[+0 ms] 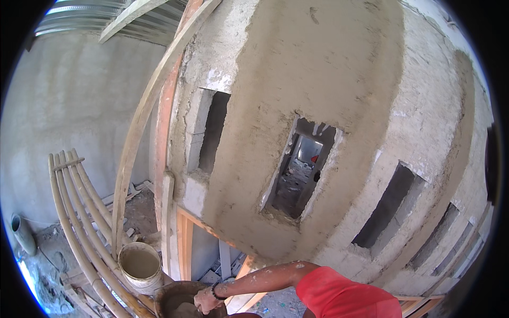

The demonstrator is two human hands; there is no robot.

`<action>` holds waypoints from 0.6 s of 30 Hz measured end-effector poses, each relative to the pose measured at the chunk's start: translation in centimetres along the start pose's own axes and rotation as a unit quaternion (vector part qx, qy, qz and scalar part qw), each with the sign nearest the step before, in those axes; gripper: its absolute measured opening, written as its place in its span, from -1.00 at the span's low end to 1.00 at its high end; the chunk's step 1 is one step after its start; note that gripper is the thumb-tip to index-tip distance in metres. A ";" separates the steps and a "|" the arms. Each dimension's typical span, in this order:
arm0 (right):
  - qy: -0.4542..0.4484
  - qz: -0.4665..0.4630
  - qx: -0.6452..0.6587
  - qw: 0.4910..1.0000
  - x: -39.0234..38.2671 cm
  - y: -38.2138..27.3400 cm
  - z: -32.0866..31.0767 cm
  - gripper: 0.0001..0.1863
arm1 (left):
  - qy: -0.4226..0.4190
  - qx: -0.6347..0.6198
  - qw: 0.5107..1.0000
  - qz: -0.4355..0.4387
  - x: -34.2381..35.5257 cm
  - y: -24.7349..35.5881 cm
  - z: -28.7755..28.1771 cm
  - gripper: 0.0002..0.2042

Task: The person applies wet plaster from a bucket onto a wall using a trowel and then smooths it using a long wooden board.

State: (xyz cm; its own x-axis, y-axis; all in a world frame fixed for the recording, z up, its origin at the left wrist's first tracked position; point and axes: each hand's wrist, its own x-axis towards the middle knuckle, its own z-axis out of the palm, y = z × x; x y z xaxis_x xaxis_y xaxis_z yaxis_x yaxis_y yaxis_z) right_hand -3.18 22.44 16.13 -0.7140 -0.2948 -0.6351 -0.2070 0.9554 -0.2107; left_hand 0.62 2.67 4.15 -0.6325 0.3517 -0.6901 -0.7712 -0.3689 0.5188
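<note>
My right arm, in a short red sleeve, reaches leftward along the bottom of the view. It is spattered with pale mortar and wears a dark beaded bracelet. My right hand is over a dark round basin, with its fingers curled closed. What they grip, if anything, is hidden. Grey wet mortar lies in the basin below the fingers. Beside the basin stands a pale bucket, holding greyish-brown liquid or thin mix. A sliver of skin shows at the lower edge; my left hand is out of view.
Ahead rises a block wall with a broad band of fresh plaster and several narrow openings. A long wooden pole leans at the left. Bamboo poles form a slatted platform beside the bucket. A grey pipe lies far left.
</note>
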 end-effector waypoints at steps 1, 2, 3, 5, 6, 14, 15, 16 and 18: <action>0.064 -0.020 -0.027 0.997 -0.8 0.5 -1.5 -0.80 | -0.001 0.002 1.000 -0.001 0.1 0.1 0.0 -0.87; 0.127 -0.041 -0.053 0.990 -1.3 0.8 -2.4 -0.80 | 0.001 0.000 1.000 0.001 0.2 0.0 -0.1 -0.87; 0.202 -0.047 -0.079 0.975 -1.9 0.9 -2.5 -0.82 | -0.001 0.002 1.000 0.001 0.2 0.0 -0.1 -0.87; 0.203 -0.019 -0.118 0.972 0.5 1.9 0.2 -0.84 | -0.005 0.001 1.000 -0.001 0.4 -0.2 -0.2 -0.86; 0.203 -0.001 -0.137 0.970 2.5 2.9 3.0 -0.84 | -0.009 0.005 1.000 -0.001 0.5 -0.1 0.3 -0.86; 0.067 -0.055 -0.067 0.994 1.6 1.2 9.5 -0.75 | -0.017 -0.002 1.000 0.007 0.5 -0.1 -0.4 -0.85; 0.047 -0.077 -0.049 0.995 0.6 0.6 8.4 -0.73 | -0.019 -0.004 1.000 0.008 0.4 -0.1 -0.7 -0.85; 0.041 -0.058 -0.034 0.997 -0.4 0.1 6.9 -0.74 | -0.021 -0.004 1.000 0.009 0.4 -0.1 -0.9 -0.85; 0.029 -0.027 -0.002 0.999 -1.9 -0.6 3.3 -0.75 | -0.023 -0.004 1.000 0.014 0.2 -0.2 -1.7 -0.85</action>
State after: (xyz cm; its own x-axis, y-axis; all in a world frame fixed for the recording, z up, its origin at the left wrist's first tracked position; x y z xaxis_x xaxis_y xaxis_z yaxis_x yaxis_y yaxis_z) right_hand 0.55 22.41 14.98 -0.7391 -0.3440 -0.5791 -0.2489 0.9384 -0.2397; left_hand 0.79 1.34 2.98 -0.6565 0.3810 -0.6510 -0.7528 -0.3862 0.5331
